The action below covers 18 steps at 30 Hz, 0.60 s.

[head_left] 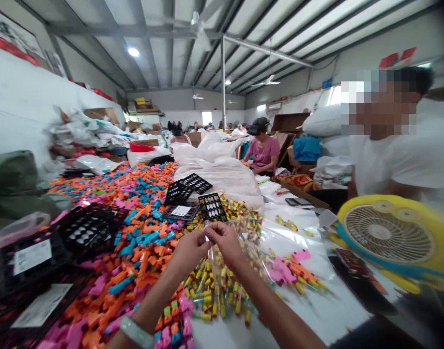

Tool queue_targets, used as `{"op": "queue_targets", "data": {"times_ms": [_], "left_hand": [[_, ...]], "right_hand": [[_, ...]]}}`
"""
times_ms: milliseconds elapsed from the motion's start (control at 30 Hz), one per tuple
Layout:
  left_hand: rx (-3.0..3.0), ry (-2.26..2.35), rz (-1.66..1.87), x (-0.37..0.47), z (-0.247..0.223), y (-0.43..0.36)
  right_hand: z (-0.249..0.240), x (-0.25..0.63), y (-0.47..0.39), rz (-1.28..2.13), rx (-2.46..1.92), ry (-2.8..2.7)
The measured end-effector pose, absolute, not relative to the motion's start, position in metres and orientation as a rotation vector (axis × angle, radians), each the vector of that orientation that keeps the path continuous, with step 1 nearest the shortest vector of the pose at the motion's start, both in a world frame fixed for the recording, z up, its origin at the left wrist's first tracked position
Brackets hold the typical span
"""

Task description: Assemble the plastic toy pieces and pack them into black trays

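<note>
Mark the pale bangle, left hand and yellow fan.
Pale bangle (136, 332), head view: outer band.
Left hand (192, 245), head view: back of the hand.
Yellow fan (390, 236), head view: front grille.

At the centre of the head view, the left hand (193, 245) and right hand (226, 242) meet, fingers pinching a clear plastic bag (250, 242) above yellow pieces (207, 298) that spread toward six o'clock. From there a heap of orange, blue and pink plastic pieces (144, 237) runs from eight to eleven o'clock, labelled black trays (60, 249) lie at nine, and more black trays (197, 184) lie near at twelve with a white sack (225, 182) beyond. A yellow fan (389, 235) is at three o'clock by the bench (327, 310), a person in a white top (414, 160) at two, and a seated person in pink (267, 152) farther off toward one.
</note>
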<state>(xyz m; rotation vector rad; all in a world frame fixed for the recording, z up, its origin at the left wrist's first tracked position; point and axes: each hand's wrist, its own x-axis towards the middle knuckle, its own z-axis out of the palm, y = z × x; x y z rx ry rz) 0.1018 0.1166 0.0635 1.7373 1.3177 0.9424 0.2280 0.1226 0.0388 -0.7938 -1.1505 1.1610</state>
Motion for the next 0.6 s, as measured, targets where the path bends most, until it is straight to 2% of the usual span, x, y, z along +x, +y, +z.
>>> {"op": "queue_targets", "data": {"times_ms": [233,467,600], "left_hand": [[1.573,1.429,0.913,0.076,0.068,0.111],[1.775,1.493,0.901,0.071,0.078,0.105],[1.849,1.599,0.932,0.049,0.088,0.102]], "right_hand": [[0.031,0.218,0.104,1.215,-0.755,-1.143],[0.034,0.213,0.092,1.449,-0.684,-1.465],[0.037,0.233,0.109,1.136,-0.893,-1.484]]}}
